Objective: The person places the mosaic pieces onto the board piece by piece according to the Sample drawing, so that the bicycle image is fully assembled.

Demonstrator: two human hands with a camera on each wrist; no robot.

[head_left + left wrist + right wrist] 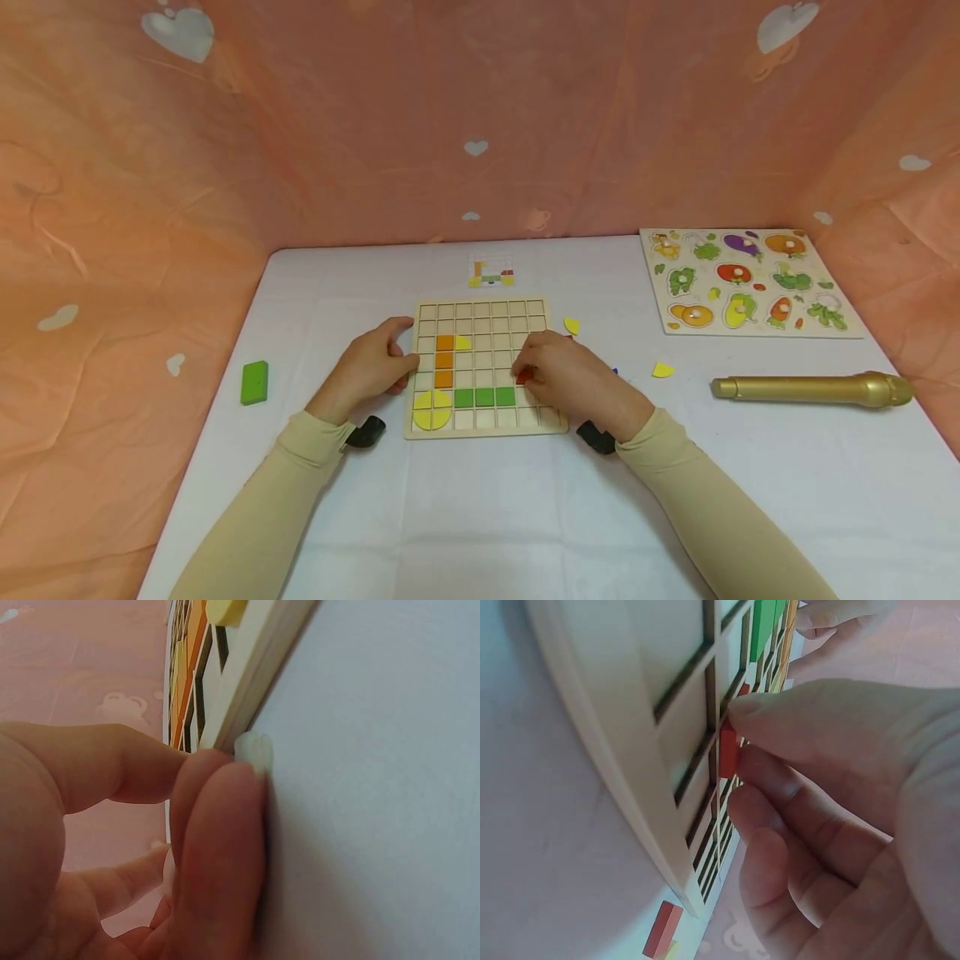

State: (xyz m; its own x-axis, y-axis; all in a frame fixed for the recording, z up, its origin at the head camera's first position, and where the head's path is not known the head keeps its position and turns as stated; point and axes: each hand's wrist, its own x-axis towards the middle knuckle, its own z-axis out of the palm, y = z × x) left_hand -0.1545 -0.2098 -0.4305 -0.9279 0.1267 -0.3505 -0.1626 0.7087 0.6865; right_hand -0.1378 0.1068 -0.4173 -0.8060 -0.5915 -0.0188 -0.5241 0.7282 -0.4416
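A wooden grid board [491, 312] lies on the table between both hands. My left hand [367, 367] holds its left edge; thumb and bent fingers meet the rim in the left wrist view. My right hand [573, 379] pinches a small red block [728, 750] between thumb and index finger over the board's right part. On the board sit orange squares [444, 360] in a column, green squares [485, 397] in a row, yellow quarter-circle pieces [432, 410] forming a disc at the near left corner, and a single yellow quarter-circle piece [462, 342].
Beyond the board lies a small pattern card [491, 271]. Loose yellow pieces [662, 370] and a red block [662, 930] lie right of the board. A green block [254, 382] is at left; a vegetable puzzle [750, 283] and a gold microphone [810, 389] are at right.
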